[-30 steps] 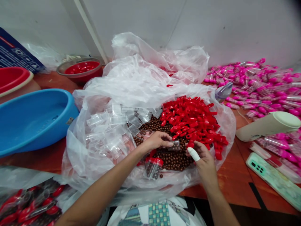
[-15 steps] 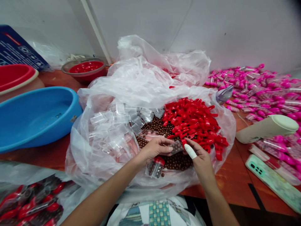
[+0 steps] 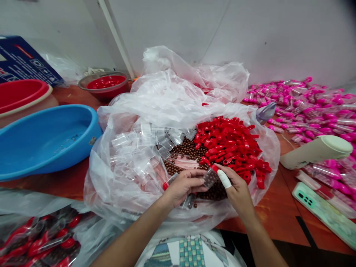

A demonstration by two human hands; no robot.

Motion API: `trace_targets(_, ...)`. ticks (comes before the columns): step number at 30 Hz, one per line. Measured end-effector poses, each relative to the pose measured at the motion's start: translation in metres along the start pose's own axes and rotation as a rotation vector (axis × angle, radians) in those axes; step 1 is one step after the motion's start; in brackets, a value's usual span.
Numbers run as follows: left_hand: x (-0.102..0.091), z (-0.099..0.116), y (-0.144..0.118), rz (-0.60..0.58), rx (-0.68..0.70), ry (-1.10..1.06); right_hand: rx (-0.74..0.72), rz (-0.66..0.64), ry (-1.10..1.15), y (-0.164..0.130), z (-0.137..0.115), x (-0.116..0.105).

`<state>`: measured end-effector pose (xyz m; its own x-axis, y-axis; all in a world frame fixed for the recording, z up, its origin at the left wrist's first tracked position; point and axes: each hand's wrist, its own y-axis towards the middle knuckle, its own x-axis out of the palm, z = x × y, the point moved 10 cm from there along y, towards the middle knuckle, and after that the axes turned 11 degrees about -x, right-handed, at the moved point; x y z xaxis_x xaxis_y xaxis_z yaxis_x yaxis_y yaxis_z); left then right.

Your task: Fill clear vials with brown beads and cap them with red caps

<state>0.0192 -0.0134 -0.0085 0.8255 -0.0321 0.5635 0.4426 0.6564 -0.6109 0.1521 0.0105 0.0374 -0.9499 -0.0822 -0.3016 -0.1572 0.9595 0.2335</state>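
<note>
A big clear plastic bag (image 3: 155,100) lies open before me, holding brown beads (image 3: 189,148), a heap of red caps (image 3: 230,142) on the right and several empty clear tubes (image 3: 139,148) on the left. My left hand (image 3: 182,187) holds a small clear tube (image 3: 209,178) filled with brown beads, over the bead pile. My right hand (image 3: 236,187), with a white wrap on one finger, pinches a red cap (image 3: 214,167) at the tube's mouth. A capped tube (image 3: 169,181) lies by my left hand.
A blue basin (image 3: 47,139) and a red basin (image 3: 22,92) stand at the left, a bowl of red caps (image 3: 105,83) behind. Pink-capped tubes (image 3: 306,104) cover the right. A cream bottle (image 3: 317,150) and a phone (image 3: 325,211) lie right. Filled red-capped tubes (image 3: 41,241) sit lower left.
My right hand took a red cap from the heap and brought it to the mouth of the filled tube. My left hand kept hold of the tube and moved slightly nearer me.
</note>
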Motion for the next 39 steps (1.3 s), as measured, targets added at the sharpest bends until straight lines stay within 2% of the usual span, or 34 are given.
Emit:
trace_targets(3, 0.003, -0.001, -0.003, -0.043, 0.024, -0.046, 0.039, -0.018, 0.062, -0.001, 0.0, 0.005)
trace_targets(8, 0.002, -0.003, -0.007, -0.045, 0.066, -0.08, 0.171, 0.056, 0.291, -0.002, 0.008, 0.006)
trace_targets(13, 0.003, -0.004, -0.009, -0.055, 0.076, -0.078, 0.233, 0.127, 0.315, -0.002, 0.017, -0.001)
trace_targets(17, 0.001, -0.004, -0.01, -0.065, 0.096, -0.067, 0.189, 0.225, 0.262, 0.0, 0.011, -0.016)
trace_targets(20, 0.0, -0.003, -0.011, -0.061, 0.112, -0.057, 0.151, 0.19, 0.16, 0.002, 0.002, -0.019)
trace_targets(29, -0.003, 0.003, -0.013, 0.018, 0.218, 0.08, -0.052, 0.096, -0.113, 0.004, -0.015, -0.005)
trace_targets(34, -0.008, 0.001, -0.013, 0.093, 0.214, 0.094, -0.073, 0.101, -0.133, 0.003, -0.017, -0.002)
trace_targets(39, -0.01, 0.007, -0.016, 0.129, 0.257, 0.128, -0.259, -0.088, -0.278, 0.002, -0.034, 0.012)
